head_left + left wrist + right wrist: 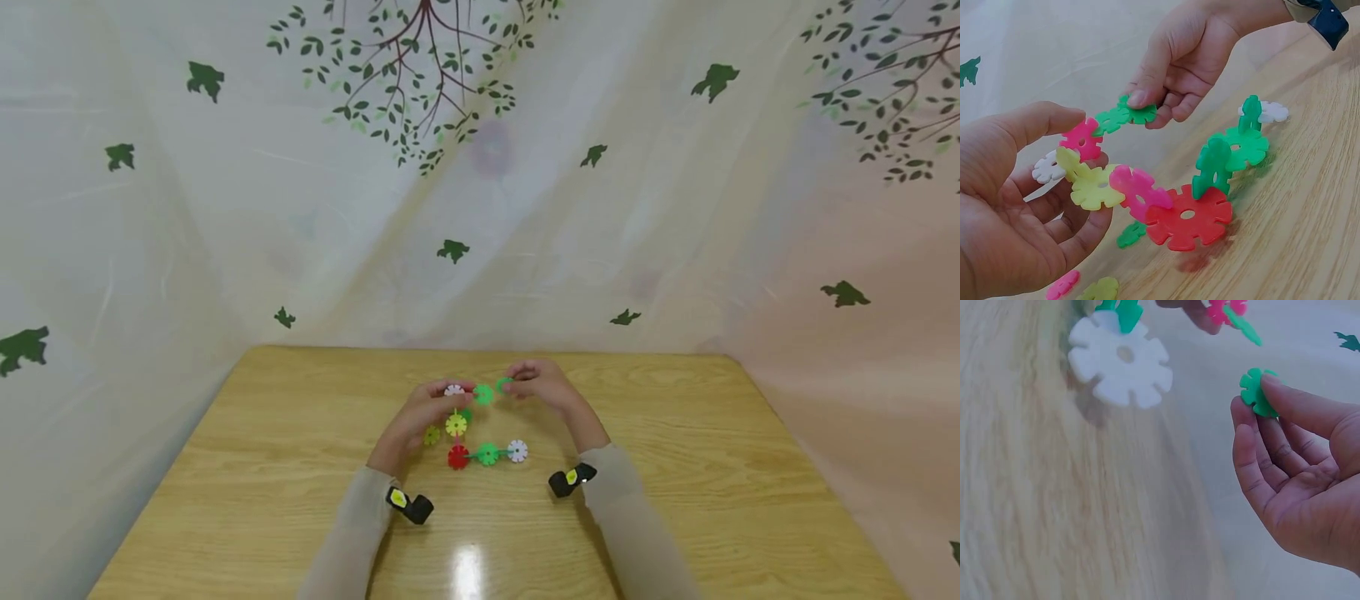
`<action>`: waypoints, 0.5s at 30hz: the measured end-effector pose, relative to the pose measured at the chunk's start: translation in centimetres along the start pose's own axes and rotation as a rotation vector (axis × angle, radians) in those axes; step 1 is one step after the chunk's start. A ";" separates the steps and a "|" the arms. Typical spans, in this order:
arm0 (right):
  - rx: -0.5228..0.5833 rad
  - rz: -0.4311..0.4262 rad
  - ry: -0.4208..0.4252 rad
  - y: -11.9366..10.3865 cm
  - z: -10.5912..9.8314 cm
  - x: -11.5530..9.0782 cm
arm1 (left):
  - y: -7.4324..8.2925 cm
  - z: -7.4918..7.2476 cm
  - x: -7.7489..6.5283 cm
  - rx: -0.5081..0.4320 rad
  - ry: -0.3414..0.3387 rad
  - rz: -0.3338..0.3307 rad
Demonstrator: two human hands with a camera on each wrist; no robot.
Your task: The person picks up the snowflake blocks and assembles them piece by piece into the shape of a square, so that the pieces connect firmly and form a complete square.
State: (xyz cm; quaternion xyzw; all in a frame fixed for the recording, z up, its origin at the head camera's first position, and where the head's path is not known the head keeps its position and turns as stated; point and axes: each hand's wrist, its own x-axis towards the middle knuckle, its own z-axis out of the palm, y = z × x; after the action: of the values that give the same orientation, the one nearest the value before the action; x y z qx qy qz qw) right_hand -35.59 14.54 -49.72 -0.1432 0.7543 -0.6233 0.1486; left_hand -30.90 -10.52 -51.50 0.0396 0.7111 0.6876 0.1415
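Notched plastic snowflake discs are slotted together into a bent chain. My left hand (420, 414) grips its far end, the thumb at a pink disc (1082, 139) and the fingers beneath a white disc (1049, 167) and a yellow disc (456, 425). A red disc (458, 457) forms the near corner, and from it green discs (1246, 147) lead right to a white end disc (517, 451). A green disc (483, 393) sticks out from the pink one toward my right hand (545, 385), which pinches a single green disc (1254, 392) between thumb and fingers, a small gap away.
Under and beside my left hand, a loose yellow disc (431, 435), a green disc (1131, 234) and a pink disc (1063, 285) lie on the wooden table (712, 500). A pale curtain (540, 275) with leaf prints hangs behind the table's far edge.
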 end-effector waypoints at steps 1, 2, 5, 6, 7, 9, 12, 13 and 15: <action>0.014 -0.005 0.002 0.0 0.0 -0.1 | 0.0 0.0 0.0 0.001 0.006 -0.002; 0.024 -0.011 0.003 0.0 0.0 -0.2 | 0.1 0.0 0.0 0.001 0.013 -0.003; 0.040 -0.035 0.002 0.0 0.1 -0.4 | 0.0 0.0 0.0 -0.005 0.023 -0.008; 0.040 -0.040 0.004 0.0 0.2 -0.5 | 0.0 0.0 0.0 -0.009 0.026 -0.008; 0.039 -0.051 0.001 0.1 0.3 -0.5 | 0.0 0.0 0.0 -0.012 0.029 -0.010; 0.036 -0.073 -0.001 0.2 0.4 -0.6 | 0.0 -0.1 0.0 -0.017 0.030 -0.011; 0.038 -0.108 0.001 0.2 0.7 -0.6 | 0.0 -0.1 -0.1 -0.030 0.023 -0.013; 0.041 -0.119 0.002 0.3 0.8 -0.7 | 0.0 -0.1 -0.1 -0.038 0.017 -0.016; 0.041 -0.125 0.015 0.2 0.9 -0.8 | 0.0 -0.2 -0.1 -0.055 0.002 -0.019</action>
State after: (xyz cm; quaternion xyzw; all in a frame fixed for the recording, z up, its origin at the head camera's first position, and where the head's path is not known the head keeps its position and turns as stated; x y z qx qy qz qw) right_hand -34.53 14.03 -50.04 -0.1821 0.7320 -0.6478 0.1065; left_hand -30.90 -10.72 -51.50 0.0282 0.6924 0.7056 0.1481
